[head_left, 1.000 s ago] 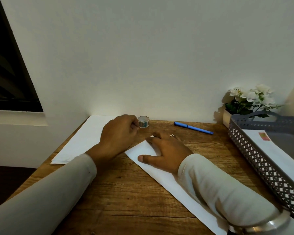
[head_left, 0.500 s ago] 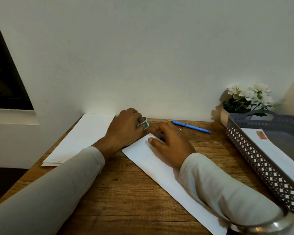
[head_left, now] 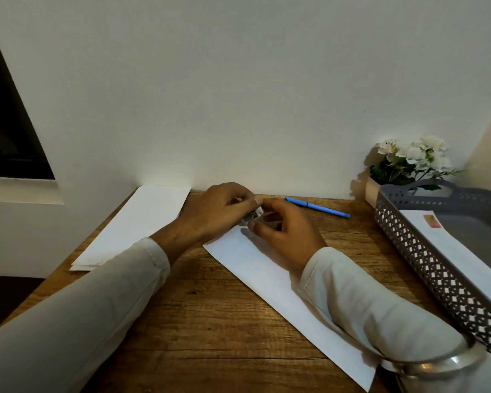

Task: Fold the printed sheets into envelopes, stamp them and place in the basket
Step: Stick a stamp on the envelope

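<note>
One stamped envelope (head_left: 448, 251) in basket (head_left: 414, 245)

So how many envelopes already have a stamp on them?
1: the long white envelope with a red stamp lies in the grey perforated plastic basket on the right. Others could be hidden beneath it.

A long white folded-paper envelope (head_left: 267, 279) was laid flat, aslant. A small roll of stamps (head_left: 253, 215) was held above its far end. White sheets (head_left: 136, 222) were stacked at the left; a grey perforated basket (head_left: 425, 265) at the right was loaded with one red-stamped envelope (head_left: 451, 251).
</note>
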Demonstrator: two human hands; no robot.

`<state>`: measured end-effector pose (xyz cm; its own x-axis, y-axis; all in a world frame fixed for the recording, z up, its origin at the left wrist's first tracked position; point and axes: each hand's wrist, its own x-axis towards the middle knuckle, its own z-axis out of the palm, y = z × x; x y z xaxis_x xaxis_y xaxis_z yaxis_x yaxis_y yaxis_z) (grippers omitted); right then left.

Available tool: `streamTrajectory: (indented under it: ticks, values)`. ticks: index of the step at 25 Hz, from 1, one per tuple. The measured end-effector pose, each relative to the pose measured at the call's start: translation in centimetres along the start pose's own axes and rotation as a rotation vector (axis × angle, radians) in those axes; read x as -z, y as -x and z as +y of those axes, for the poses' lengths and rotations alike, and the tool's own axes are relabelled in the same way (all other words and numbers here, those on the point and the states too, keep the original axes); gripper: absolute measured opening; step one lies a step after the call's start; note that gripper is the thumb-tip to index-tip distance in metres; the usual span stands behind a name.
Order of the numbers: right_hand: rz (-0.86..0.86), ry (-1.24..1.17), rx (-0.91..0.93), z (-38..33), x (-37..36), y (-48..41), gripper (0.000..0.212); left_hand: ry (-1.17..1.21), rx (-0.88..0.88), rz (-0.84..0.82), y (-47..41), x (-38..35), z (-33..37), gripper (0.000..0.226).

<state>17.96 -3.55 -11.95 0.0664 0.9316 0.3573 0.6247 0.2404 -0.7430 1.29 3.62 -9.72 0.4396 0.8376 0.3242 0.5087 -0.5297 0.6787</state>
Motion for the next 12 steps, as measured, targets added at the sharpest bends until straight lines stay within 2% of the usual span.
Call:
streamTrajectory:
  ticks: [4, 12]
  values:
    - [0.0, -0.004, -0.007, 0.5, 0.1, -0.2, 0.038, -0.04, -0.006, -0.055, 0.3, 0.2, -0.3, 0.035]
    - [0.034, 0.006, 0.022, 1.3, 0.0, -0.7, 0.028, -0.021, -0.081, -0.064, 0.4, -0.1, -0.3, 0.03]
